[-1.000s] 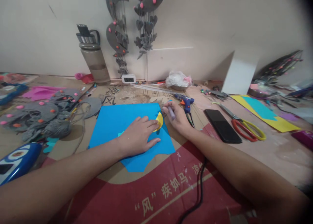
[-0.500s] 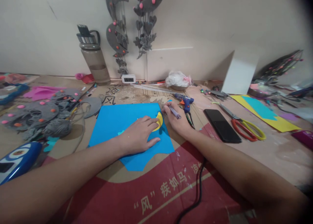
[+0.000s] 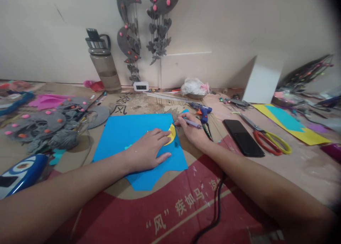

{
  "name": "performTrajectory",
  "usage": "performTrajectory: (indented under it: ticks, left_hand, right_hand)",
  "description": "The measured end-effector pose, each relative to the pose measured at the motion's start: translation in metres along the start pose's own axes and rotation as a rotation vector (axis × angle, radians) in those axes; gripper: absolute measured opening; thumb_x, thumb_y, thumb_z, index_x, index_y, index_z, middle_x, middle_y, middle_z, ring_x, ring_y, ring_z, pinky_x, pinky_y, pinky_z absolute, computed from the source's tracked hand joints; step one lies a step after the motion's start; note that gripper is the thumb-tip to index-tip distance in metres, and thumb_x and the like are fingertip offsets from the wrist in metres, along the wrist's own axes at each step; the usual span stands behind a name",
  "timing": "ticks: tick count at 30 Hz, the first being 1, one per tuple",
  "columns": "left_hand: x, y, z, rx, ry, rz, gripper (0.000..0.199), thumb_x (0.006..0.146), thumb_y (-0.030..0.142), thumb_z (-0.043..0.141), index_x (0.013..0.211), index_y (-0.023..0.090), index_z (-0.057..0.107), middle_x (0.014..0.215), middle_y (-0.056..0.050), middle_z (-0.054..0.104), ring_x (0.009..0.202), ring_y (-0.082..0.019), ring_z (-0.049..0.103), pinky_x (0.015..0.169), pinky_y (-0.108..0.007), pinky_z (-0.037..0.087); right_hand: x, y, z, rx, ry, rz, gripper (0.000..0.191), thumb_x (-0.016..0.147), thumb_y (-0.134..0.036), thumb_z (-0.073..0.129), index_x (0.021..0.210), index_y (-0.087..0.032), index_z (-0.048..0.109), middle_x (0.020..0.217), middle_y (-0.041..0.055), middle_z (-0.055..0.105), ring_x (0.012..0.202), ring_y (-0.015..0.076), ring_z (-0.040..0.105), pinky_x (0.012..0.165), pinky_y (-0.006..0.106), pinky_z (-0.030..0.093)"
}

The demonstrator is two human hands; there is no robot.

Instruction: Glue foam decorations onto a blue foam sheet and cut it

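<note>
A blue sheet (image 3: 112, 133) with a cut, uneven lower edge lies flat on the cardboard in front of me. My left hand (image 3: 149, 148) rests on it, fingers spread, pressing a yellow crescent-shaped piece (image 3: 172, 134) against the sheet; part of the crescent is hidden under the fingers. At the sheet's upper right edge my right hand (image 3: 190, 130) is closed round a purple pen (image 3: 195, 124), its tip beside the top of the crescent. A bit of turquoise (image 3: 128, 147) shows by the left hand.
Right of my hands are a glue gun (image 3: 203, 112), a black phone (image 3: 243, 138) and scissors (image 3: 266, 137). A black cable (image 3: 218, 208) crosses the cardboard. Grey felt pieces (image 3: 39, 125) lie at left. Behind stand a water bottle (image 3: 103, 64) and a small clock (image 3: 141, 86).
The blue sheet and my left hand have shifted slightly left. The pen has tilted flatter in my right hand, its rear end now further right.
</note>
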State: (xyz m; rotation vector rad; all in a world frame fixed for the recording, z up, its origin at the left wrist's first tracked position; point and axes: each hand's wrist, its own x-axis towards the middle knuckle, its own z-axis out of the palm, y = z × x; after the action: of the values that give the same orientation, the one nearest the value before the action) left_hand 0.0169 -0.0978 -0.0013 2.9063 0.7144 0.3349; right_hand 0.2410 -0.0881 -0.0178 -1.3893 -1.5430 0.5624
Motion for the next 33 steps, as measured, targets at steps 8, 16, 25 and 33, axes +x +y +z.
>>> performTrajectory:
  ticks: [8, 16, 25, 33]
  left_hand:
    - [-0.005, 0.000, -0.004, 0.001, -0.019, -0.007, 0.048, 0.097, 0.048, 0.055, 0.130, 0.013, 0.060, 0.146, -0.014, 0.055, 0.130, -0.034, 0.049, 0.108, -0.051, 0.041]
    - [-0.004, 0.000, -0.004, -0.055, -0.002, 0.000, 0.042, 0.094, 0.044, 0.060, 0.125, 0.016, 0.061, 0.139, -0.014, 0.058, 0.126, -0.033, 0.051, 0.104, -0.050, 0.044]
    - [-0.004, 0.000, -0.002, -0.027, -0.005, -0.014, 0.046, 0.094, 0.046, 0.059, 0.128, 0.015, 0.060, 0.144, -0.013, 0.057, 0.129, -0.034, 0.050, 0.106, -0.050, 0.043]
    - [-0.004, 0.000, -0.002, -0.044, -0.007, -0.013, 0.045, 0.094, 0.045, 0.059, 0.129, 0.016, 0.060, 0.140, -0.013, 0.059, 0.127, -0.032, 0.052, 0.106, -0.049, 0.043]
  right_hand:
    - [0.000, 0.002, -0.001, 0.001, 0.041, -0.084, 0.024, 0.098, -0.048, 0.050, 0.094, -0.025, 0.056, 0.087, 0.0029, 0.075, 0.085, 0.0212, 0.071, 0.083, 0.036, 0.052]
    - [-0.007, -0.009, -0.003, -0.228, -0.017, -0.222, 0.027, 0.101, -0.047, 0.045, 0.096, -0.026, 0.060, 0.091, 0.0032, 0.075, 0.093, 0.0236, 0.067, 0.086, 0.038, 0.048]
    - [-0.007, -0.002, -0.004, -0.499, 0.009, -0.296, 0.025, 0.104, -0.041, 0.041, 0.096, -0.025, 0.059, 0.081, 0.0015, 0.075, 0.097, 0.0275, 0.065, 0.094, 0.045, 0.035]
    - [-0.010, -0.010, -0.007, -0.489, -0.025, -0.379, 0.031, 0.104, -0.043, 0.039, 0.097, -0.026, 0.065, 0.105, 0.0034, 0.075, 0.102, 0.0260, 0.062, 0.092, 0.044, 0.034]
